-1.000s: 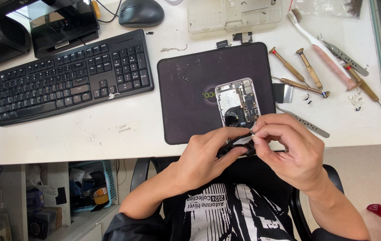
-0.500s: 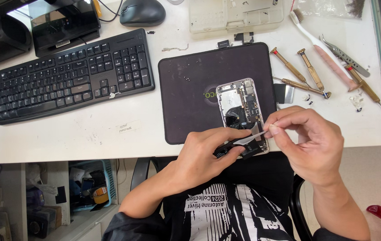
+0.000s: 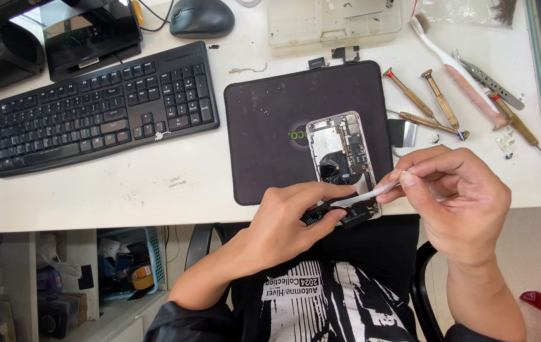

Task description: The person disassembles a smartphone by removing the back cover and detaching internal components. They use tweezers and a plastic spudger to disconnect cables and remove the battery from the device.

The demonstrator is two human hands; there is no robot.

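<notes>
The opened phone [image 3: 344, 161] lies on the dark mat [image 3: 270, 126] at the worktop's near edge. Left hand [image 3: 289, 221] pins its lower end; right hand [image 3: 457, 190] pinches a white strip [image 3: 368, 195] — thin, limp, likely tear-prone, best held near its end.

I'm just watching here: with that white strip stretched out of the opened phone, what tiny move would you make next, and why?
Probably keep drawing the white strip slowly out to the right, low and steady. The right hand pinches its free end, the strip is taut between the hands, and its other end sits under the left hand's fingers at the bottom of the opened phone on the dark mat. A jerk might snap it.
</notes>
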